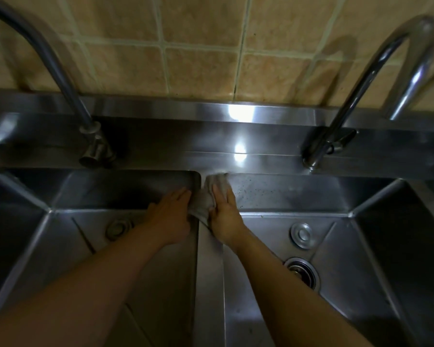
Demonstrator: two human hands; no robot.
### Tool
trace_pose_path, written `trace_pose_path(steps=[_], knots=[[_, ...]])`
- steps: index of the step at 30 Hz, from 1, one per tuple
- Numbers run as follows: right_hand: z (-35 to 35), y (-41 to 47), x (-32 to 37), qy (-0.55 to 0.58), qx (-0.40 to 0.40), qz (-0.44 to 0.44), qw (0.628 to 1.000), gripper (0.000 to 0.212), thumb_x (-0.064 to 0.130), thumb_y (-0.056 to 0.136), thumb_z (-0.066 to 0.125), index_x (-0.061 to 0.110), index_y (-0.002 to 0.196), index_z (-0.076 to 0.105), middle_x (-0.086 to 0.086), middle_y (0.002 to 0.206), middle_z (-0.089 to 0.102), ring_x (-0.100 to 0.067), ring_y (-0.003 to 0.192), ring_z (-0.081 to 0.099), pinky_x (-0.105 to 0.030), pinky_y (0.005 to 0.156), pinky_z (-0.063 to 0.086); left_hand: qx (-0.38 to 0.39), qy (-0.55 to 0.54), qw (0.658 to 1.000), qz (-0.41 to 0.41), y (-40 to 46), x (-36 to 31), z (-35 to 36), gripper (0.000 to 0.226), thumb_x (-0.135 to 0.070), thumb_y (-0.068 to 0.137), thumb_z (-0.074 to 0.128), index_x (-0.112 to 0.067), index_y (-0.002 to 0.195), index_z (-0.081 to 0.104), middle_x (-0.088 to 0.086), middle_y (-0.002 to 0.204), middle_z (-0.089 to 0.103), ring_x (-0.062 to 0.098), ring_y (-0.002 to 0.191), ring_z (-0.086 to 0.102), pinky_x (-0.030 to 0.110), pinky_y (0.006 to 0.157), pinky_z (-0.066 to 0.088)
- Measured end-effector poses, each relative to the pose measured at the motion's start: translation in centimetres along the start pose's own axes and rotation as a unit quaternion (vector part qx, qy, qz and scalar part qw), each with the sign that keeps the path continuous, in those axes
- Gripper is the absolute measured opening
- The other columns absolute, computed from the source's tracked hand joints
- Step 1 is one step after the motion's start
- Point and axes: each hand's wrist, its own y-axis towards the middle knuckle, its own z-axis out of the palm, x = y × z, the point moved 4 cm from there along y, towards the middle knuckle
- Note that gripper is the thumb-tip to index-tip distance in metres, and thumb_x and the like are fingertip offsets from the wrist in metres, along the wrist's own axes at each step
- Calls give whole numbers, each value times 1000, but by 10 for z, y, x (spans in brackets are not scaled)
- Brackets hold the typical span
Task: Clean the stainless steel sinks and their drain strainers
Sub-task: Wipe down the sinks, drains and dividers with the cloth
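Note:
Two stainless steel sinks sit side by side: the left sink [60,246] and the right sink [361,259], split by a steel divider [208,284]. A grey cloth [206,199] is draped over the far end of the divider. My left hand [172,217] presses the cloth from the left sink's side with straight fingers. My right hand [224,216] presses it flat from the right side. A drain strainer [118,227] lies in the left sink, partly behind my wrist. The right sink has an open drain [302,271] and a round steel strainer cover [301,235] beside it.
A dark gooseneck faucet [60,78] rises at the back left, and a shiny one [376,78] at the back right. A steel ledge [236,144] and a tan tiled wall [198,46] run behind the sinks. Dark specks dot the right sink's back wall [273,190].

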Motion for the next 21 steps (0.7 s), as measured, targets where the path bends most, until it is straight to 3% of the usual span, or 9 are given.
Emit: trace_pose_path(steps=[4, 8, 10, 12, 13, 14, 17, 19, 21], knots=[[6, -32, -2, 91, 1, 100, 991, 67, 0, 96, 43, 17, 152, 11, -8, 159, 12, -25, 147, 14, -32, 119, 16, 6, -11, 1000, 17, -13, -8, 5, 71, -31, 96, 45, -20, 152, 5, -3, 160, -1, 20, 147, 6, 51, 116, 16], [6, -45, 2, 178, 16, 97, 979, 66, -6, 97, 36, 13, 152, 5, -5, 161, 3, -19, 148, 7, -34, 121, 12, 5, -25, 999, 34, -26, -18, 9, 66, -32, 98, 39, -21, 152, 5, -3, 160, 0, 19, 147, 5, 49, 118, 14], [3, -45, 1, 200, 13, 106, 974, 65, -2, 99, 35, 17, 152, 3, -2, 161, 4, -18, 146, 15, -31, 119, 21, 5, -19, 999, 33, -28, -19, 9, 66, -30, 98, 40, -21, 152, 4, -3, 160, 1, 19, 147, 5, 48, 118, 14], [1, -42, -2, 218, 12, 111, 969, 62, 3, 101, 34, 21, 153, 4, -3, 161, 8, -22, 136, 33, -19, 94, 38, 7, -8, 1000, 24, -26, -18, 6, 67, -28, 98, 41, -21, 152, 4, -3, 160, 0, 18, 147, 5, 48, 118, 14], [0, -40, -3, 231, 12, 115, 966, 60, 5, 102, 33, 24, 153, 5, -3, 160, 11, -22, 131, 40, -15, 84, 36, 9, -4, 1000, 20, -25, -18, 5, 67, -28, 98, 41, -21, 152, 3, -3, 160, 0, 18, 147, 4, 49, 118, 13], [-2, -37, -5, 246, 14, 117, 962, 59, 8, 103, 32, 25, 153, 6, -4, 160, 13, -21, 126, 45, -15, 84, 36, 9, -3, 1000, 17, -24, -19, 4, 66, -28, 98, 40, -21, 152, 3, -3, 160, 0, 18, 147, 4, 50, 118, 13], [-7, -22, -13, 288, 24, 127, 949, 52, 11, 104, 29, 20, 153, 15, -12, 154, 29, -22, 124, 48, -26, 102, 43, 4, -13, 1000, 9, -20, -24, 5, 66, -29, 98, 41, -21, 152, 4, -2, 160, 1, 19, 147, 6, 51, 117, 13], [-11, -9, -16, 339, 27, 123, 932, 44, 9, 104, 30, 9, 148, 27, -21, 143, 42, -20, 106, 57, -15, 87, 49, -9, -26, 1000, 1, -17, -29, 9, 66, -25, 98, 41, -19, 152, 4, -1, 160, 2, 18, 147, 6, 50, 118, 13], [-12, 5, -25, 349, 38, 145, 925, 39, 11, 103, 32, 12, 142, 36, -19, 136, 49, -19, 101, 56, -20, 85, 49, -35, -48, 998, -18, -14, -34, 12, 66, -21, 98, 42, -16, 152, 5, 2, 160, 6, 19, 147, 9, 46, 118, 16]])
